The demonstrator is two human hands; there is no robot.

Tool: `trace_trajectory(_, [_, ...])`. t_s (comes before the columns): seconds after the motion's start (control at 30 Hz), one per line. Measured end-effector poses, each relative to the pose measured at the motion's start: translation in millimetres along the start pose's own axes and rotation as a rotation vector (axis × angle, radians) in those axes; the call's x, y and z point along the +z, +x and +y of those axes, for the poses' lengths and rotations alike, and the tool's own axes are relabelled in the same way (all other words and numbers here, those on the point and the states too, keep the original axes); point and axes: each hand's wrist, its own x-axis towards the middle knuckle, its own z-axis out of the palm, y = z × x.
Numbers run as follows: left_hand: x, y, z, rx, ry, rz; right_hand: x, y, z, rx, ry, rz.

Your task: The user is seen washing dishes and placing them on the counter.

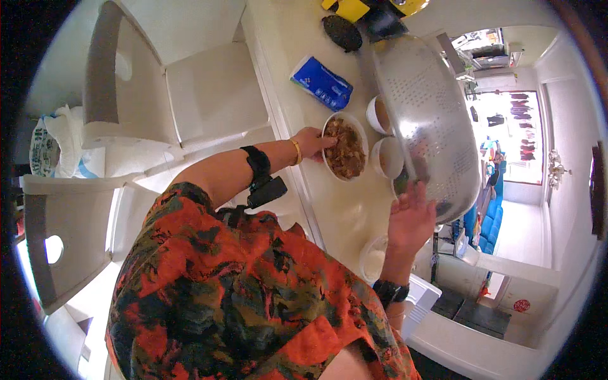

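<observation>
My left hand [316, 143] grips the near rim of a white bowl [366, 142] filled with brown chopped food [343, 151], the thumb lying over the edge. My right hand [411, 216] is at the lower rim of a large perforated metal colander [432, 118], which stands tilted on its side above the table; its fingers and thumb appear to hold the rim. Partly hidden behind the colander are two smaller white bowls [378, 116], [387, 159]. A dark green item beside them is mostly covered.
On the cream table [344, 204] lie a blue packet [323, 83] and a black oval object [342, 33]. A clear container [374, 259] stands near my right forearm. Pale chairs [216, 90] line the left side. A blue sofa [491, 218] is farther off.
</observation>
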Motion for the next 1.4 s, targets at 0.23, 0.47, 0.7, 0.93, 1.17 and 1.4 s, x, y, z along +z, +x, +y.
trace_trajectory(0.23, [-3,30,9,0.015,0.201,-0.032,-25,-5,31,0.04,0.004,0.083])
trace_trajectory(0.47, [3,52,10,0.013,0.015,-0.011,-54,-10,50,0.091,0.06,0.139])
trace_trajectory(0.7, [13,20,61,-0.15,0.849,0.133,-71,-13,63,0.132,0.107,0.257])
trace_trajectory(0.93, [-44,91,23,0.351,1.126,0.318,-74,-12,70,0.142,0.103,0.23])
trace_trajectory(1.17, [-77,150,30,0.655,0.798,0.154,-80,-13,78,0.17,0.173,0.266])
trace_trajectory(1.4, [-135,184,55,0.5,1.224,0.549,-91,-11,90,0.15,0.198,0.312])
